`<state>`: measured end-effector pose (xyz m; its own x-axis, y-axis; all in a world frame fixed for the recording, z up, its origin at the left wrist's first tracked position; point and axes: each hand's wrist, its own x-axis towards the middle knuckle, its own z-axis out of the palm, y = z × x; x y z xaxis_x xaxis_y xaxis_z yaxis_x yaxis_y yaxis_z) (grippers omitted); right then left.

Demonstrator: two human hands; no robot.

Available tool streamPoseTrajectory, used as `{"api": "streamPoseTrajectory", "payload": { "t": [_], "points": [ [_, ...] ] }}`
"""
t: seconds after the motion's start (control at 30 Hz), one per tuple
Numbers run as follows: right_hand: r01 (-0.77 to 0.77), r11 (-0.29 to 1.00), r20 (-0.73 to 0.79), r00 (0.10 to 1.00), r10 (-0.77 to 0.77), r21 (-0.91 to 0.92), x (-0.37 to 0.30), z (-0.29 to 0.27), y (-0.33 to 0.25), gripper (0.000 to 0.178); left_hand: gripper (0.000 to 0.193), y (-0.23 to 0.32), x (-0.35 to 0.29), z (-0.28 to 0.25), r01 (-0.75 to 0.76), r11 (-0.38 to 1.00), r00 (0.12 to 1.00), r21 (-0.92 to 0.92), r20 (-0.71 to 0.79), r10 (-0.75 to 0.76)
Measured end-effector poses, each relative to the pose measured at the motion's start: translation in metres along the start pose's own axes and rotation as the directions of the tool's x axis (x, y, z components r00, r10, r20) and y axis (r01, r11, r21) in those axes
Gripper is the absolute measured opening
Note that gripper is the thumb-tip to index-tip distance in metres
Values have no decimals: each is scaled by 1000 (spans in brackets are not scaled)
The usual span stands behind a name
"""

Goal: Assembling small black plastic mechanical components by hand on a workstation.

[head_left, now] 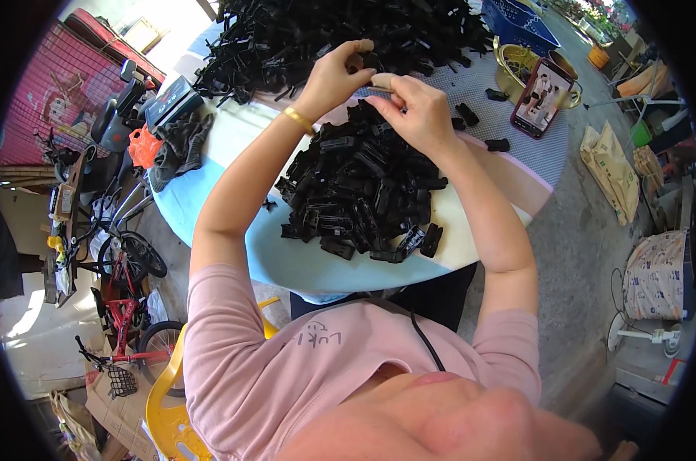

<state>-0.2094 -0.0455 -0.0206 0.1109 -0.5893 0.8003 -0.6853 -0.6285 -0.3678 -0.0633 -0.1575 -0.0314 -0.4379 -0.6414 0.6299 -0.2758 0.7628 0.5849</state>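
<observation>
Both hands meet above the table, over the gap between two heaps of black plastic parts. My left hand (334, 77), a gold bangle at its wrist, has thumb and fingers curled round a small black plastic part, mostly lost against the dark heap behind it. Close beside it, my right hand (420, 111) is closed in a pinch at the left fingertips; what it grips is too small to make out. Pale coverings wrap some fingertips. Below the hands lies the nearer heap of black plastic clips (355, 188). Beyond them spreads a larger heap of thin black parts (302, 42).
The round table wears a pale blue and cream cloth (267, 250). At right stand a phone (542, 100) showing a picture, a gold-coloured pot (509, 73) and a blue basket (520, 27). Dark gloves (180, 154) lie at left. A yellow chair (166, 392) and red bicycle (121, 315) are lower left.
</observation>
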Motion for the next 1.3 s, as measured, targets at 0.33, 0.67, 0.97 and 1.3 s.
{"api": "streamPoseTrajectory", "payload": {
  "t": [0.33,0.67,0.97,1.3],
  "points": [
    [-39,954,-56,997,58,297,-2,8,-12,13,44,53,-40,-33,187,901,981,-392,120,-151],
    [-396,790,86,910,405,468,1,8,-4,20,52,73,-45,-36,220,930,949,-294,286,-134],
    [-600,462,350,780,519,653,0,-3,-15,13,39,76,-46,-35,357,713,934,-603,231,-272],
    [-583,608,335,811,480,539,2,1,-24,16,27,77,-55,-30,119,956,993,-267,21,-117]
  ]
}}
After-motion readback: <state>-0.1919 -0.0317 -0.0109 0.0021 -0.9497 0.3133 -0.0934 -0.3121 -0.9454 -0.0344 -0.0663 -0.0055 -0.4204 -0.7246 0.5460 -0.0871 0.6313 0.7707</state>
